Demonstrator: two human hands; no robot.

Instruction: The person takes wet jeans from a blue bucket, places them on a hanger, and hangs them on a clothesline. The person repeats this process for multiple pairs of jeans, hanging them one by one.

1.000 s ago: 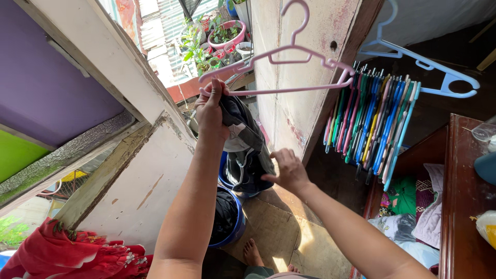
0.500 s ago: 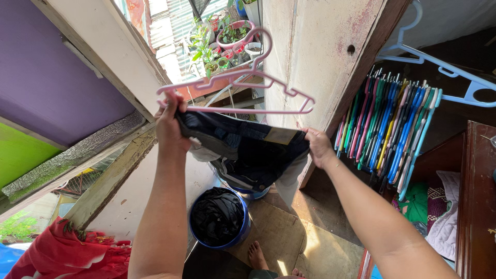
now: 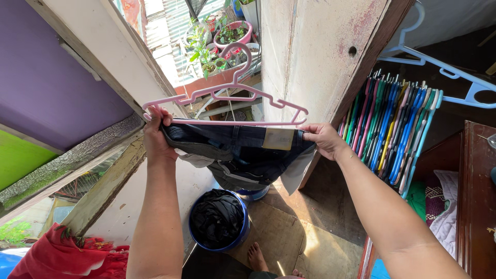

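Observation:
A dark blue pair of jeans (image 3: 235, 152) is stretched by its waistband between my hands, with a tan patch at its right. My left hand (image 3: 156, 135) grips the waistband's left end together with the left tip of a pink plastic hanger (image 3: 227, 98). My right hand (image 3: 323, 138) pinches the right end of the waistband, right under the hanger's right tip. The hanger lies level along the top of the waistband, its hook pointing up toward the potted plants.
A blue bucket (image 3: 219, 219) with dark clothes stands on the floor below, by my bare foot (image 3: 256, 257). Several coloured hangers (image 3: 390, 129) hang at right under a light blue hanger (image 3: 439, 67). A wooden cabinet (image 3: 478, 201) is at right, red cloth (image 3: 57, 256) at lower left.
My right hand reached up and took the other end of the waistband, and both hands spread the jeans wide. The pink hanger came down level with the waistband.

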